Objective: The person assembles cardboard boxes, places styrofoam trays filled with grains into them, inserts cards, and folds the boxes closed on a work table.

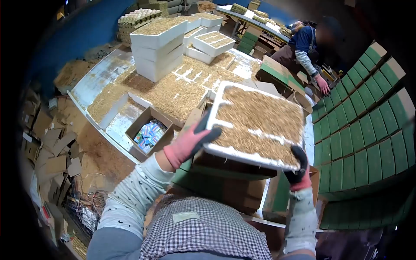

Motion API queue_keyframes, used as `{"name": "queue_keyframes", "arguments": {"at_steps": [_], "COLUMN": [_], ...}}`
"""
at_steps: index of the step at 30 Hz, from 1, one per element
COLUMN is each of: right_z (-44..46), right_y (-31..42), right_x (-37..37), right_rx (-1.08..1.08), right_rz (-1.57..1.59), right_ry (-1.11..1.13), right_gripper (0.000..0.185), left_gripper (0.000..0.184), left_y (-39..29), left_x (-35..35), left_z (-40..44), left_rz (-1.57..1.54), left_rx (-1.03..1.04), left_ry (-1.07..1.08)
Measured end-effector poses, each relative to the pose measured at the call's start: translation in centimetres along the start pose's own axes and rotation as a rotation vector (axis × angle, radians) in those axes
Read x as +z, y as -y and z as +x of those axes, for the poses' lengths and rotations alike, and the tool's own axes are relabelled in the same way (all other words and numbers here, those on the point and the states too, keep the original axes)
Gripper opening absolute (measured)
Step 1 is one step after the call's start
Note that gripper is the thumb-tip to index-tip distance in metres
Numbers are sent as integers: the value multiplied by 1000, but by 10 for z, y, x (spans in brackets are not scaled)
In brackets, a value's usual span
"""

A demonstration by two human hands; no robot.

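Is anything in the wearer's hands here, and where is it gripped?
A white tray filled with brown husk-like material, held by its rim and sides: left hand at one side, right hand at the opposite side's near corner.

A white rectangular foam tray (250, 152) filled with loose tan husks (260, 113), white ridges showing through them, is held slightly tilted in two gloved hands above an open cardboard box (234, 167).
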State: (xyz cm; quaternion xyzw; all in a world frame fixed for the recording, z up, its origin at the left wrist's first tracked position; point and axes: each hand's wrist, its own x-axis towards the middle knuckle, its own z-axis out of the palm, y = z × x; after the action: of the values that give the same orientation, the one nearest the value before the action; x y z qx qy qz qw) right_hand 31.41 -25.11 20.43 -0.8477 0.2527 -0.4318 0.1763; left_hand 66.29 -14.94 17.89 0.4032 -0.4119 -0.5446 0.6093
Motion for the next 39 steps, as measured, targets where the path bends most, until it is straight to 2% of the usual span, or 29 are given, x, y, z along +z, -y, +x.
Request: {"name": "queue_keyframes", "arguments": {"at_steps": [1,2,3,7,8,9,10,11,12,13,14,15,16,18,20,22,23,25,26,28,29,30,32,33,34,36,37,38,39], "right_z": [-16,-37,-19,-2,10,27,51,58,47,48,52,60,69,62,69,110,137,183,194,198,185,176,157,161,167,177,179,196,202], "right_y": [-10,-22,10,28,35,43,59,47,30,28,29,31,35,22,18,26,29,-1,-39,-116,-190,-216,-239,-253,-256,-244,-242,-190,-159], "right_x": [-15,-29,-37,-6,5,24,44,38,45,50,57,67,76,96,105,100,87,71,68,80,98,113,146,147,149,149,143,123,103], "right_rx": [0,153,732,97,-54,547,1146,1198,1050,824,566,548,585,450,172,208,302,502,617,746,522,610,642,795,767,725,526,505,247], "right_rz": [-96,154,759,47,-69,340,740,522,413,-13,-435,-443,-504,-750,-778,-746,-599,-303,-145,53,-110,-394,-1004,-792,-713,-550,-506,-405,-345], "right_ry": [11,-10,-78,321,428,398,320,573,569,778,964,1066,1157,1410,1473,1542,1346,996,841,546,463,383,295,463,455,442,309,216,152], "right_gripper": [33,25,23,46,53,55,57,63,67,67,67,66,62,56,46,39,38,37,37,39,45,60,74,75,74,70,59,45,36], "left_gripper": [59,59,59,61,59,56,50,37,37,45,49,47,42,35,30,38,39,40,47,58,57,56,53,54,54,56,58,60,61], "left_y": [7,14,19,13,19,25,7,9,39,48,51,62,70,100,97,99,89,78,85,47,28,14,12,-1,-17,-46,-53,-56,-54], "left_x": [2,3,-1,8,-14,-27,-46,-80,-131,-154,-167,-174,-173,-210,-215,-229,-230,-239,-253,-222,-205,-186,-144,-109,-68,0,5,7,-5], "left_z": [-3,-6,-9,-13,-14,-11,-14,-17,-13,-16,-16,-18,-18,-14,-26,-37,-39,-50,-62,-52,-47,-40,-34,-22,-8,33,41,44,36], "left_rz": [328,662,676,600,575,193,328,941,1364,1631,1697,1775,1871,1770,1802,1916,1932,1852,1838,1843,1778,1707,1591,1500,1388,1541,1548,1549,1444], "left_rx": [160,316,335,532,468,486,521,429,243,-89,-524,-705,-747,-547,-240,-356,-494,-498,-270,-539,-554,-568,-34,150,313,275,238,198,304], "left_ry": [-72,-155,-150,-245,-315,-349,-432,-699,-759,-701,-512,-416,-464,-493,-524,-455,-348,-240,-259,-413,-562,-710,-967,-719,-472,327,362,403,132]}}
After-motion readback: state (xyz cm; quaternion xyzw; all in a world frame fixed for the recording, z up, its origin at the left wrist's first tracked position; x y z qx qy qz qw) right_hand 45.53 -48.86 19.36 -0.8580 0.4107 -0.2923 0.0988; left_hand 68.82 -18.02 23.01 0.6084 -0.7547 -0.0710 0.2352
